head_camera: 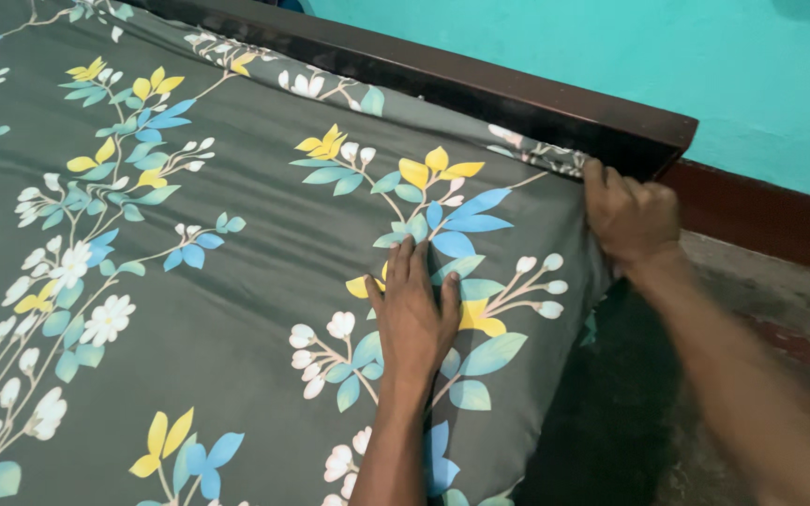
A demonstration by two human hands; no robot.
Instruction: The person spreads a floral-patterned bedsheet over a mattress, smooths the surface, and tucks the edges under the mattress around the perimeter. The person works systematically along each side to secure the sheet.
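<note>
Both your forearms are bare as far as the view reaches: no sleeve or cuff shows on either. Your left hand (412, 314) wears no ring, watch or glove, and its nails are cut short. Your right hand (630, 217) is likewise uncovered, with no band at the wrist. Its fingers (596, 178) carry no rings.

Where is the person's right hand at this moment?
In the head view, the right hand grips the corner of the grey floral bedsheet at right, beside the dark wooden bed frame.
</note>
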